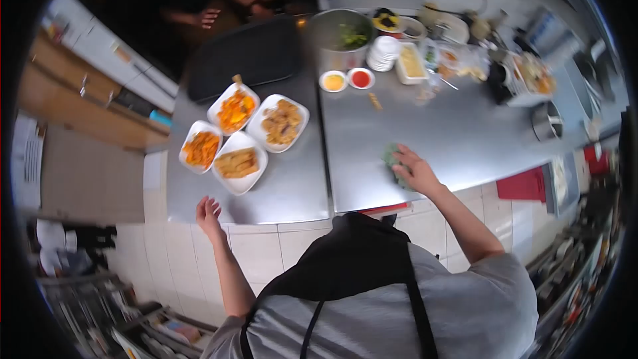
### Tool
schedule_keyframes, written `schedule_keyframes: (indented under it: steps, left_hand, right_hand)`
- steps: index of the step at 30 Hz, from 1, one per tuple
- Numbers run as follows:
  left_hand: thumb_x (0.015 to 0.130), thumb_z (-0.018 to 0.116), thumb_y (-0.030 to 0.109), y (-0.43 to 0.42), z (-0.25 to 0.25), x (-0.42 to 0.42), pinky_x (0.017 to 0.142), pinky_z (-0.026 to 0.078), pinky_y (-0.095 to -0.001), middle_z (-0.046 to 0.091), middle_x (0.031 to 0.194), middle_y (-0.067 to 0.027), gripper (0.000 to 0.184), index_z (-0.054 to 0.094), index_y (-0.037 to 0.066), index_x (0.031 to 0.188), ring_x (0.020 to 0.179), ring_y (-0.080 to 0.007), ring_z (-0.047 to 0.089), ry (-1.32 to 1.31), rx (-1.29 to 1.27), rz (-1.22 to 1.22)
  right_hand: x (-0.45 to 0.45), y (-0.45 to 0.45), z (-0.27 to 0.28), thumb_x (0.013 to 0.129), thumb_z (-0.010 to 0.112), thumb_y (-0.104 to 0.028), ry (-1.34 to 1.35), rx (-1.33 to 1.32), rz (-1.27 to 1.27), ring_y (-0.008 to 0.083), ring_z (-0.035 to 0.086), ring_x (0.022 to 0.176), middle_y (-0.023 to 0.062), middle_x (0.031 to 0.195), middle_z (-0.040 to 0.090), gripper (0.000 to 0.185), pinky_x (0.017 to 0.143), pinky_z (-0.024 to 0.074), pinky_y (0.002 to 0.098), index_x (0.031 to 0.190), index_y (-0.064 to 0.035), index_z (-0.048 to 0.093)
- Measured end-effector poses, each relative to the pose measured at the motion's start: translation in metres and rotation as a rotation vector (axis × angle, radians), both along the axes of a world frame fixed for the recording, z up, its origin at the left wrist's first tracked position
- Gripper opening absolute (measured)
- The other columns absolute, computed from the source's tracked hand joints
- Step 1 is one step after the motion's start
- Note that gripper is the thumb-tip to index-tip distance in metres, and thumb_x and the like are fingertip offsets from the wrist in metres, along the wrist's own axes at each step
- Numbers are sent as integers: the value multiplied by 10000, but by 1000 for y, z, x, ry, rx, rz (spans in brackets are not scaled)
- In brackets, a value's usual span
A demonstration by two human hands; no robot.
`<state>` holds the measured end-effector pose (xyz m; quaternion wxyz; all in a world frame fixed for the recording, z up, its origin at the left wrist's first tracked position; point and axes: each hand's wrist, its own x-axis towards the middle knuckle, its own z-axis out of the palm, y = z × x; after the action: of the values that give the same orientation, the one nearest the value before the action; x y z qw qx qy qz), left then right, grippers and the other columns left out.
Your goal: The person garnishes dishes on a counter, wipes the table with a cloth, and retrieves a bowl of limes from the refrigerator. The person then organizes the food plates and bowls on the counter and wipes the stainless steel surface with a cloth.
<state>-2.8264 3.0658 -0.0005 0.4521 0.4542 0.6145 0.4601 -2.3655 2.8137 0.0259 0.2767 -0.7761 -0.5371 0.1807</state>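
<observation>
My right hand presses a green cloth onto the steel table, right of the seam between the two tables. Near the front left corner of the left table, my left hand hangs with its fingers slightly curled and apart, holding nothing. Beyond it stand white dishes of food: fried rolls, orange food, more orange food with a yellow piece, and brown fried pieces.
Behind the dishes lies a black tray. Sauce bowls, a large pot, stacked white bowls and a metal pot stand on the right table. Another person's hand shows at the top left.
</observation>
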Motion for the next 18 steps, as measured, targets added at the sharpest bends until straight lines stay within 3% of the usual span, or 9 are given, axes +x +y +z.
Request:
schedule_keyframes:
  steps: [1, 2, 4, 5, 8, 10, 14, 16, 18]
  left_hand:
    - [831, 499, 196, -5, 7, 13, 624, 458, -251, 576, 883, -66, 232, 534, 50, 1009, 744, -135, 554, 27, 32, -37]
    - [851, 476, 168, -13, 22, 36, 622, 452, -237, 573, 869, -69, 206, 526, 25, 992, 731, -126, 545, 37, 72, -84]
    - [855, 473, 174, -22, 37, 82, 623, 449, -232, 573, 859, -68, 203, 529, 21, 976, 729, -126, 544, 28, 110, -203]
    - [859, 470, 180, -29, 45, 107, 623, 446, -228, 574, 848, -67, 202, 533, 17, 961, 728, -125, 542, 31, 144, -282]
    - [861, 470, 167, -56, 54, 191, 629, 440, -222, 570, 841, -74, 191, 537, 2, 931, 723, -121, 538, -18, 219, -543]
    - [858, 474, 150, -82, 52, 245, 635, 440, -225, 568, 844, -75, 179, 537, -3, 928, 727, -116, 534, -75, 250, -731]
    - [852, 479, 123, -139, 41, 341, 639, 444, -233, 569, 833, -66, 159, 541, -6, 920, 720, -113, 536, -82, 265, -1057]
    - [848, 480, 114, -171, 46, 381, 639, 448, -234, 570, 822, -64, 151, 545, -7, 910, 711, -115, 541, -90, 208, -1170]
    - [838, 487, 94, -205, 47, 414, 624, 457, -238, 574, 790, -61, 131, 555, -9, 881, 676, -120, 550, -50, 147, -1248]
  right_hand:
    - [6, -17, -19, 798, 534, -257, -368, 10, 68, 325, 393, 1122, 154, 1221, 424, 419, 931, 296, 420, 1135, -22, 452]
    - [7, -21, -33, 774, 552, -292, -371, -66, 78, 355, 285, 1183, 176, 1295, 309, 578, 972, 206, 466, 1233, -17, 332]
    - [0, -4, -44, 748, 569, -309, -309, 251, 108, 358, 287, 1183, 201, 1273, 323, 626, 970, 225, 455, 1239, -6, 326]
    - [-18, 13, -62, 730, 580, -303, -225, 80, 59, 351, 265, 1196, 195, 1272, 320, 615, 976, 221, 445, 1224, -16, 352]
    - [-78, 49, -67, 738, 551, -320, -246, 339, 385, 321, 246, 1221, 167, 1286, 320, 530, 1006, 173, 438, 1191, -82, 415]
    - [-98, 62, -67, 750, 516, -367, -312, 239, 524, 309, 244, 1230, 139, 1307, 311, 518, 1008, 160, 450, 1190, -106, 432]
    - [-33, 37, -80, 797, 462, -352, -353, 294, 278, 283, 246, 1238, 138, 1320, 295, 499, 1024, 138, 441, 1218, -95, 386]
    - [38, 3, -70, 813, 441, -337, -409, 33, -85, 286, 235, 1242, 137, 1323, 286, 493, 1020, 147, 447, 1224, -74, 372]
    - [117, -46, -81, 812, 430, -321, -457, 67, -434, 283, 254, 1234, 142, 1305, 321, 453, 1000, 181, 460, 1190, -73, 426]
